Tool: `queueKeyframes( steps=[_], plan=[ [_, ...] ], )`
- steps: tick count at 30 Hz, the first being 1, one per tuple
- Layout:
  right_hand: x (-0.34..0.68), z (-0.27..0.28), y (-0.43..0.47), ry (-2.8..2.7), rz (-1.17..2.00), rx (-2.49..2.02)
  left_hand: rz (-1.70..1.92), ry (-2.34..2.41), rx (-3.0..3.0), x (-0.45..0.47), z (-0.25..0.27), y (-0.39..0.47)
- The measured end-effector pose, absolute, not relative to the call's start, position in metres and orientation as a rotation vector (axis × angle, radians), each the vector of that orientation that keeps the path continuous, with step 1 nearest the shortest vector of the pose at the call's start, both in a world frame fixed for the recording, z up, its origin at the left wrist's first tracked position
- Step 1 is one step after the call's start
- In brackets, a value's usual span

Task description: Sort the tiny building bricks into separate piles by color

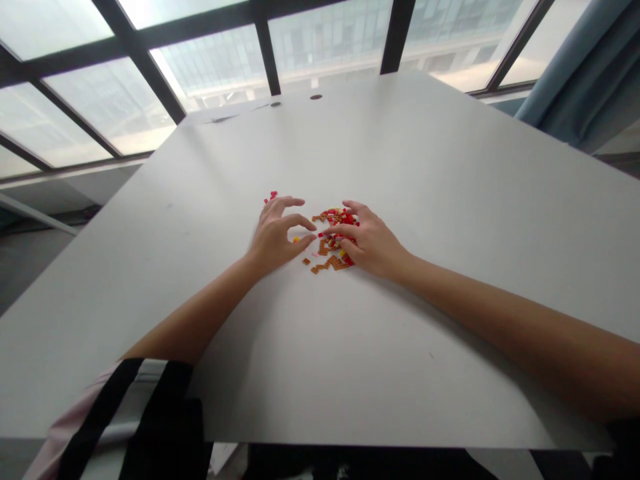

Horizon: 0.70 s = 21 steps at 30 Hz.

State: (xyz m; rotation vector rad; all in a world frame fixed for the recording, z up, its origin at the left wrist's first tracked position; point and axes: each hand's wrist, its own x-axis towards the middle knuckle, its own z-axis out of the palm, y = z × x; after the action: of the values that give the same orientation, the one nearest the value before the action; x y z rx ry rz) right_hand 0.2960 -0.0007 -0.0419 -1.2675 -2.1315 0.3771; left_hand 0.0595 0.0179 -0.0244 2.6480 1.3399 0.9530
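A pile of small toy building bricks, with orange-brown pieces and red ones, lies on the white table. My right hand rests over the pile's right side with its fingers spread, hiding part of it. Its index fingertip is at a small red brick; I cannot tell if they touch. Left of that brick is my left hand, thumb and fingers curved and apart, with nothing visible between them. By its thumb sits a yellow piece, partly covered.
A few red bricks lie beyond my left hand. The white table stretches out to large framed windows. Two round holes are near its far edge. A blue curtain hangs at the right.
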Motion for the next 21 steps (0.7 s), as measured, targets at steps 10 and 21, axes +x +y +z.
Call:
queueKeyframes(
  steps=[10, 21],
  plan=[
    [0.299, -0.043, 0.002, -2.048, 0.414, -1.26, 0.867, 1.362, 2.615, 0.069, -0.029, 0.016],
    [0.299, -0.042, -0.001, -2.023, 0.435, -1.264, 1.058, 1.432, 2.443, 0.056, -0.025, 0.029]
  ],
)
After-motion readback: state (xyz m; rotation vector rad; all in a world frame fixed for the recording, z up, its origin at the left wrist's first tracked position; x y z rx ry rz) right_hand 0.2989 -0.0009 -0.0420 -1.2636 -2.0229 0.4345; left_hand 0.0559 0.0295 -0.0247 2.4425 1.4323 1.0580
